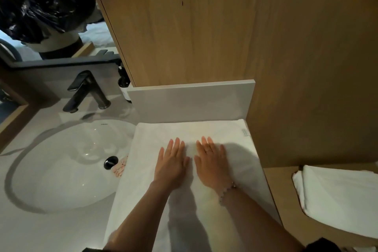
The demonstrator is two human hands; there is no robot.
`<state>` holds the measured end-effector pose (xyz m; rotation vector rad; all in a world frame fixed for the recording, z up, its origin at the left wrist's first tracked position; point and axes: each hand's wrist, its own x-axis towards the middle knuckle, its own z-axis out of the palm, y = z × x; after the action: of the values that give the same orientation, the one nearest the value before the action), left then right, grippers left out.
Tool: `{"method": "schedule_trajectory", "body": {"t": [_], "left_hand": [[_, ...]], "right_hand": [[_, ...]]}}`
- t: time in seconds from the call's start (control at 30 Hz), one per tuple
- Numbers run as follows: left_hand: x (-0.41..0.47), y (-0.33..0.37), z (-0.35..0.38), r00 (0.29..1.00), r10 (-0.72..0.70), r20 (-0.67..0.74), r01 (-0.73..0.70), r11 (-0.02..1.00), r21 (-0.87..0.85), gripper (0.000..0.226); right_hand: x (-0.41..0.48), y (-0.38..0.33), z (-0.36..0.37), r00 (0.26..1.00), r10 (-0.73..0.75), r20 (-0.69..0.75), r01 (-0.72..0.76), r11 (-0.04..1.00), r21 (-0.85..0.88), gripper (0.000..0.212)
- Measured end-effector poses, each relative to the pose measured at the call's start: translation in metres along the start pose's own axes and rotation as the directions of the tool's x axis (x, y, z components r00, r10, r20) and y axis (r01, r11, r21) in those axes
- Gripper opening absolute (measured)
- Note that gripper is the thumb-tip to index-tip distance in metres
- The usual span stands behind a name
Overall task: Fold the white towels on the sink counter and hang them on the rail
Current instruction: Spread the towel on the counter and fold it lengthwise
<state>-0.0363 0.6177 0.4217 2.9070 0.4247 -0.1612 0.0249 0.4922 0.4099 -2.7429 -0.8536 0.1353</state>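
Observation:
A white towel (149, 170) lies spread flat on the sink counter, to the right of the basin, its far edge against the low white backsplash. My left hand (171, 161) and my right hand (212, 161) both press flat on its middle, side by side, fingers straight and pointing away from me. A second white towel (335, 196), folded, lies on a wooden surface at the lower right. No rail shows in this view.
The round white basin (67, 161) with a black drain fills the left. A black tap (86, 92) and a dark bottle (124, 86) stand behind it. A wood-panelled wall (204, 26) rises behind the counter; a mirror is at the upper left.

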Motion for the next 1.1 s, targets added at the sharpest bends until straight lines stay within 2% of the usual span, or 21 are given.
{"method": "schedule_trajectory", "body": {"t": [0.1,0.17,0.27,0.3,0.33,0.4,0.47,0.57,0.6,0.7,0.73,0.8,0.9,0.97,1.03,1.1], "left_hand": [[-0.003,-0.017,0.008,0.996,-0.086,0.014,0.086,0.996,-0.01,0.069],[-0.006,-0.035,0.008,0.984,-0.179,0.012,0.179,0.984,-0.008,0.068],[-0.005,-0.057,-0.005,0.924,-0.38,0.036,0.381,0.924,-0.027,0.063],[-0.001,-0.06,-0.007,0.912,-0.409,0.006,0.409,0.912,0.002,0.063],[0.003,-0.058,-0.009,0.918,-0.395,-0.046,0.396,0.918,0.029,0.064],[0.017,-0.041,-0.01,0.958,-0.252,-0.138,0.252,0.968,-0.018,0.081],[0.034,-0.016,-0.007,0.994,-0.059,-0.09,0.056,0.998,-0.038,0.096],[0.049,0.003,0.003,0.997,0.077,0.019,-0.076,0.997,-0.026,0.082],[0.051,0.001,0.006,0.997,0.077,0.023,-0.076,0.997,-0.018,0.084],[0.049,-0.016,0.006,0.999,-0.016,-0.031,0.016,1.0,-0.017,0.123],[0.048,-0.022,0.004,0.997,-0.057,-0.045,0.056,0.998,-0.02,0.126],[0.046,-0.029,0.0,0.992,-0.115,-0.049,0.113,0.993,-0.025,0.121],[0.041,-0.037,-0.005,0.983,-0.182,-0.026,0.182,0.983,-0.008,0.129],[0.035,-0.036,-0.009,0.976,-0.215,-0.024,0.215,0.976,-0.016,0.117],[0.017,-0.027,-0.013,0.98,-0.197,-0.038,0.196,0.98,-0.043,0.11],[-0.014,-0.012,-0.006,0.989,-0.136,-0.051,0.135,0.991,-0.022,0.103]], "right_hand": [[0.003,0.024,-0.001,0.997,-0.01,0.077,0.011,1.0,-0.021,0.08],[0.0,0.053,-0.003,0.996,0.072,0.057,-0.071,0.997,-0.027,0.093],[-0.005,0.079,-0.014,0.978,0.208,-0.016,-0.209,0.977,-0.052,0.09],[-0.004,0.078,-0.016,0.973,0.222,-0.056,-0.226,0.971,-0.075,0.086],[0.0,0.071,-0.017,0.969,0.222,-0.105,-0.233,0.965,-0.116,0.081],[0.014,0.052,-0.014,0.973,0.147,-0.18,-0.167,0.981,-0.1,0.066],[0.027,0.031,-0.011,0.99,0.03,-0.136,-0.039,0.997,-0.067,0.06],[0.038,0.029,-0.008,0.999,0.033,-0.026,-0.033,0.999,-0.007,0.084],[0.041,0.039,-0.008,0.998,0.06,0.01,-0.06,0.998,0.02,0.092],[0.036,0.073,-0.011,0.991,0.133,-0.022,-0.134,0.991,-0.023,0.104],[0.035,0.08,-0.013,0.987,0.158,-0.035,-0.159,0.987,-0.025,0.106],[0.032,0.082,-0.015,0.976,0.205,-0.08,-0.206,0.979,-0.007,0.106],[0.033,0.076,-0.013,0.946,0.289,-0.147,-0.287,0.957,0.04,0.097],[0.034,0.071,-0.019,0.942,0.309,-0.129,-0.303,0.951,0.063,0.095],[0.027,0.056,-0.028,0.946,0.293,-0.14,-0.291,0.956,0.033,0.085],[0.004,0.028,-0.025,0.961,0.201,-0.191,-0.201,0.979,0.019,0.067]]}}
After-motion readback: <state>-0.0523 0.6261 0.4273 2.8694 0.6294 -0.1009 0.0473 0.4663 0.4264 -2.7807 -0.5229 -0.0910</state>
